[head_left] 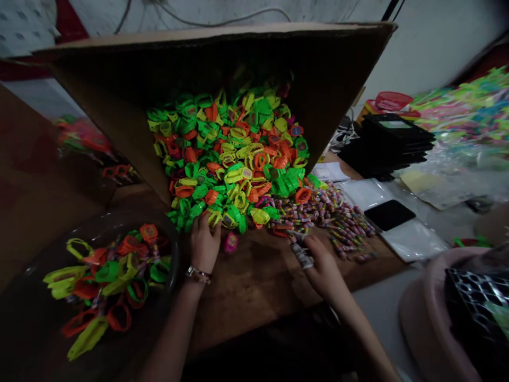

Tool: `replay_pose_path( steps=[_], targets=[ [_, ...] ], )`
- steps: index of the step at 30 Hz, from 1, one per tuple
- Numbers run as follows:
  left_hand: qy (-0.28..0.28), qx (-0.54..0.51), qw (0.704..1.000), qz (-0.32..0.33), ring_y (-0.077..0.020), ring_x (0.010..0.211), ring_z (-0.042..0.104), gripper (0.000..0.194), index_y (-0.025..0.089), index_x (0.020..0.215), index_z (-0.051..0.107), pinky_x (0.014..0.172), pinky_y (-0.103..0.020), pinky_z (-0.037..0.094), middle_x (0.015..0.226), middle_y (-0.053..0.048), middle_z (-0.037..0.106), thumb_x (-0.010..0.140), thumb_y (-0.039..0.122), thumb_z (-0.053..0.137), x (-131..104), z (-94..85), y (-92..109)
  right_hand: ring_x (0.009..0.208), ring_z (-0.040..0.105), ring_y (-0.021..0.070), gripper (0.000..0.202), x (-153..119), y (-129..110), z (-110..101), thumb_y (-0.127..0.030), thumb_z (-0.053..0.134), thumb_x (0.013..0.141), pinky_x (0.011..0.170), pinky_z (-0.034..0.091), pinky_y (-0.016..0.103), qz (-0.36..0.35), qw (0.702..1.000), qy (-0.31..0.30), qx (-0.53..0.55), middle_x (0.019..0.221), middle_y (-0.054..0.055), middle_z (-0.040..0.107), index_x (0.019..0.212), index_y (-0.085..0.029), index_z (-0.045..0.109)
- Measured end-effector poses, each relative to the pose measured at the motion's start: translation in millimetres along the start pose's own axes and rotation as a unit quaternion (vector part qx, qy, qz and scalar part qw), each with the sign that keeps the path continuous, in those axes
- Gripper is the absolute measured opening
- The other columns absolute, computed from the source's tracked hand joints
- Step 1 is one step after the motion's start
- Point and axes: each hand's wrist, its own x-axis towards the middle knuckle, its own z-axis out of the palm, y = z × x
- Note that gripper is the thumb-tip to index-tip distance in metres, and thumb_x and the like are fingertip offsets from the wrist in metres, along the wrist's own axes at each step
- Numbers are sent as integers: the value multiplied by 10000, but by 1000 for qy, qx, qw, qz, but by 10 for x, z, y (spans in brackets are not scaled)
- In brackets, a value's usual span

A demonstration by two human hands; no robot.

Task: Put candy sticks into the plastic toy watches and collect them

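Note:
My left hand (pixel 204 244), wearing a beaded bracelet, reaches the front edge of a heap of green, yellow and orange plastic toy watches (pixel 238 154). Its thumb and fingers are apart and touch the watches; some fingertips are hidden. A pink toy watch (pixel 231 242) lies alone on the table just right of it. My right hand (pixel 316 260), with pale wrapping on its fingers, is closed at the near edge of a pile of small wrapped candy sticks (pixel 338 212). Blur and shadow hide what its fingertips hold. An orange watch strap (pixel 280 231) lies beside them.
A large cardboard box (pixel 345 79) lies open toward me behind the heap. On the left stands a dark basin (pixel 173 265) with toy watches inside. To the right are stacked black trays (pixel 392 143), a black phone (pixel 389 215) and a pink tub (pixel 425 297).

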Motion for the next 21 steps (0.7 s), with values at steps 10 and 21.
replay_pose_path(
  steps=[10, 21],
  targets=[
    [-260, -624, 694, -248, -173, 932, 651, 346, 205, 1136, 531, 848, -335, 531, 1028, -42, 664, 802, 242, 615, -536, -171, 543, 1110, 576, 180, 326, 103, -730, 143, -296, 523, 879, 963, 448, 321, 44, 954, -62, 292, 1185, 81, 626, 1192, -209, 503],
    [-259, -657, 692, -149, -199, 1091, 604, 386, 242, 1138, 572, 968, -353, 462, 1188, -69, 641, 774, 243, 701, -586, -148, 456, 896, 629, 189, 244, -45, -865, -116, -211, 424, 849, 777, 509, 290, 43, 988, -77, 129, 973, 77, 664, 1071, -199, 526]
  ],
)
